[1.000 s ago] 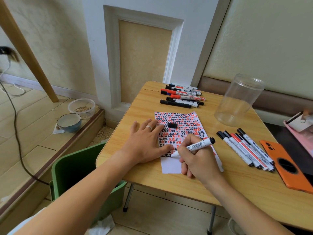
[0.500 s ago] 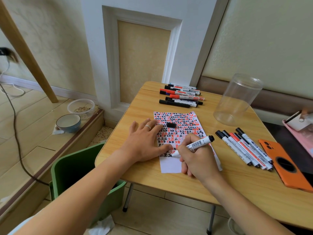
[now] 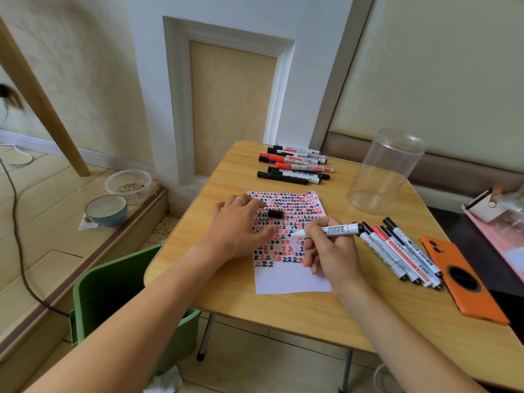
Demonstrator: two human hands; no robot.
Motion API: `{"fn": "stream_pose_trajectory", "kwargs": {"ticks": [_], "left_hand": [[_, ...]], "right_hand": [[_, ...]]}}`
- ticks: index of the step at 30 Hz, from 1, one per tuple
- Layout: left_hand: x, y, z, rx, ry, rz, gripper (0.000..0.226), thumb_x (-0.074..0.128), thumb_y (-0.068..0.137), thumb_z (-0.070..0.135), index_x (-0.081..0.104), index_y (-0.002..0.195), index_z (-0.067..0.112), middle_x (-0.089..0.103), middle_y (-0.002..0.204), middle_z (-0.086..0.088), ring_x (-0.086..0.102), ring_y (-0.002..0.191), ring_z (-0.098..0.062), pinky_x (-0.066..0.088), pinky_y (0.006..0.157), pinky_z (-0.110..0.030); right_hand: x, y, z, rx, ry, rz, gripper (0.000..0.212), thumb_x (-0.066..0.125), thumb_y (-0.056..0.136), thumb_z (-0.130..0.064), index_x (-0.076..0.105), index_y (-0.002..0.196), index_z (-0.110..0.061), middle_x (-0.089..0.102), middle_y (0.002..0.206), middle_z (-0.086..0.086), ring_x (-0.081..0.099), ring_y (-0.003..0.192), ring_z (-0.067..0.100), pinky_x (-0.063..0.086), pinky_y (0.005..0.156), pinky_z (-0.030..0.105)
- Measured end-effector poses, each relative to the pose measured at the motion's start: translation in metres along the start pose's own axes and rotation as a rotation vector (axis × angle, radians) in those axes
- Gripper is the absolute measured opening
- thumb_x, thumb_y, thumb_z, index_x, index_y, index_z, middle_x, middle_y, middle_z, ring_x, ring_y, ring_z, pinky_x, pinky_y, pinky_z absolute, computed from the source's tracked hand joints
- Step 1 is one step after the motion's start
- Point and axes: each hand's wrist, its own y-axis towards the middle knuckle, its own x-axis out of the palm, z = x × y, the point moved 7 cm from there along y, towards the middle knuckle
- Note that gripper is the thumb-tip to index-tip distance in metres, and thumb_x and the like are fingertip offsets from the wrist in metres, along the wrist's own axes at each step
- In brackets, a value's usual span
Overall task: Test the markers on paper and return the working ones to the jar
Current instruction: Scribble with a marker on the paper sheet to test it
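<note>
gripping hand: right hand [image 3: 329,252] curls around an uncapped marker [image 3: 330,230], tip just above the paper [image 3: 292,276]
left hand [image 3: 236,226]: fingers spread, lying over the paper's left edge
cap [image 3: 275,213]: on the paper, just right of the left fingers
jar [image 3: 382,173]: clear, far right on the table [image 3: 283,310]
other markers: one row far [image 3: 295,165], one row right [image 3: 402,251]
</note>
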Motion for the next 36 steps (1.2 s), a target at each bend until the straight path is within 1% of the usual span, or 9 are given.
{"fn": "stream_pose_trajectory", "kwargs": {"ticks": [5,7,10,14,24,27,30,33,36], "left_hand": [[0.0,0.008,0.018,0.085,-0.038,0.07,0.048,0.055,0.1,0.046,0.051,0.146,0.034,0.049,0.147,0.004,0.036,0.137,-0.017,0.028,0.109,-0.044],[0.003,0.011,0.021,0.104,-0.027,0.072,0.04,0.057,0.1,0.042,0.058,0.14,0.037,0.054,0.141,0.006,0.039,0.132,-0.017,0.03,0.102,-0.041],[0.002,0.012,0.022,0.118,-0.049,0.09,0.024,0.063,0.098,0.033,0.067,0.122,0.038,0.062,0.127,0.009,0.045,0.122,-0.016,0.031,0.093,-0.038],[-0.002,0.006,0.023,0.156,-0.08,0.116,0.017,0.065,0.097,0.026,0.068,0.11,0.037,0.065,0.115,0.014,0.047,0.109,-0.013,0.029,0.086,-0.037],[-0.005,-0.01,0.034,0.223,-0.221,0.134,0.017,0.061,0.1,0.018,0.066,0.106,0.033,0.066,0.107,0.016,0.054,0.104,-0.01,0.039,0.093,-0.044],[-0.002,-0.013,0.04,0.289,-0.28,0.126,0.015,0.064,0.098,0.016,0.066,0.106,0.028,0.067,0.102,0.014,0.059,0.097,-0.012,0.047,0.087,-0.048],[-0.005,-0.016,0.046,0.34,-0.366,0.12,0.013,0.064,0.097,0.012,0.066,0.107,0.02,0.068,0.1,0.007,0.062,0.093,-0.011,0.052,0.082,-0.037],[-0.004,-0.018,0.05,0.339,-0.493,0.053,0.009,0.062,0.1,0.014,0.062,0.108,0.016,0.068,0.093,0.004,0.063,0.082,-0.008,0.049,0.07,-0.024],[-0.002,-0.021,0.054,0.341,-0.558,-0.002,0.01,0.062,0.101,0.021,0.058,0.11,0.018,0.065,0.085,0.005,0.061,0.069,-0.012,0.047,0.061,-0.026]], "right_hand": [[-0.002,0.002,0.005,-0.001,0.035,0.016,0.013,0.064,0.1,-0.018,0.06,0.091,-0.008,0.059,0.067,0.008,0.055,0.045,0.02,0.038,0.038,0.025],[-0.002,0.002,0.005,-0.007,0.039,0.017,0.013,0.063,0.1,-0.017,0.06,0.092,-0.008,0.059,0.067,0.008,0.055,0.046,0.02,0.038,0.038,0.025],[-0.003,0.002,0.005,-0.014,0.046,0.017,0.012,0.064,0.1,-0.017,0.06,0.095,-0.007,0.06,0.068,0.008,0.056,0.047,0.02,0.039,0.039,0.026],[-0.004,0.003,0.006,-0.023,0.07,0.017,0.013,0.065,0.099,-0.019,0.06,0.097,-0.007,0.061,0.07,0.008,0.057,0.05,0.021,0.039,0.04,0.026],[0.001,0.001,0.0,-0.089,0.073,-0.049,0.007,0.065,0.1,-0.017,0.062,0.094,-0.013,0.065,0.071,0.005,0.055,0.048,0.02,0.037,0.039,0.024],[0.003,0.0,-0.001,-0.105,0.061,-0.073,0.008,0.064,0.1,-0.016,0.062,0.095,-0.011,0.067,0.072,0.007,0.056,0.047,0.019,0.037,0.039,0.024],[0.003,0.0,-0.001,-0.101,0.061,-0.083,0.009,0.065,0.1,-0.016,0.063,0.096,-0.008,0.067,0.074,0.009,0.056,0.047,0.018,0.037,0.039,0.023],[0.004,0.0,-0.001,-0.096,0.075,-0.099,0.009,0.066,0.099,-0.016,0.063,0.095,-0.009,0.066,0.073,0.01,0.055,0.046,0.018,0.036,0.039,0.023],[0.006,0.0,-0.002,-0.104,0.097,-0.122,0.01,0.067,0.098,-0.017,0.062,0.097,-0.009,0.065,0.072,0.013,0.055,0.045,0.019,0.035,0.038,0.023]]}}
